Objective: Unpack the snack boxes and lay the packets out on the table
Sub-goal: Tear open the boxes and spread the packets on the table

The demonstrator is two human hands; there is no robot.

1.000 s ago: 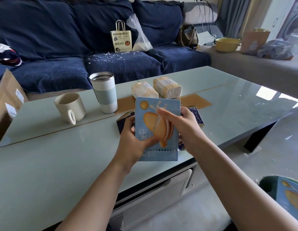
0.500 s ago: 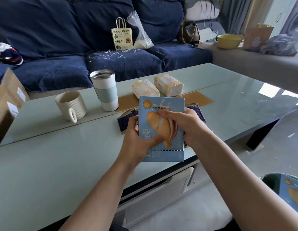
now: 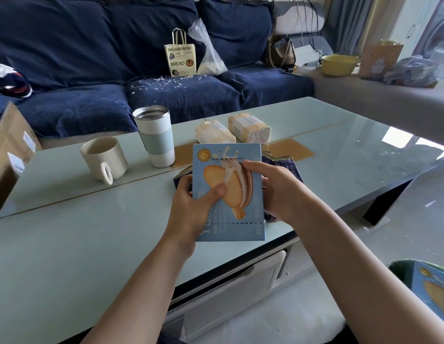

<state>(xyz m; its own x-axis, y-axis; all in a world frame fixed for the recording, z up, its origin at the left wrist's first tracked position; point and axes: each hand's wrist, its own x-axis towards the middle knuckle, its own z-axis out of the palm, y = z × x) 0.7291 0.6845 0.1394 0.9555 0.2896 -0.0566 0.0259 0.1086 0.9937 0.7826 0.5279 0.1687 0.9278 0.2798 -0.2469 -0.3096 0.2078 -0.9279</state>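
Note:
I hold a light blue snack box [image 3: 243, 227] with a sandwich-biscuit picture upright over the pale green glass table [image 3: 67, 244]. My left hand [image 3: 193, 207] grips its left side, thumb on the front. My right hand [image 3: 278, 189] clasps the right edge, its fingertips at the perforated tear strip near the top. Dark blue packets [image 3: 289, 167] lie on the table behind the box, mostly hidden. Two pale wrapped packs [image 3: 248, 126] lie further back.
A ribbed cream mug [image 3: 104, 157] and a white tumbler [image 3: 156, 135] stand at the left. A cardboard box [image 3: 7, 150] sits at the table's left edge. A second blue snack box [image 3: 432, 289] shows at the lower right. A blue sofa [image 3: 92, 58] with bags lies beyond.
The box has stayed in both hands. My right hand's fingers slid from the box's front centre up to the tear strip and right edge. The view tilted slightly.

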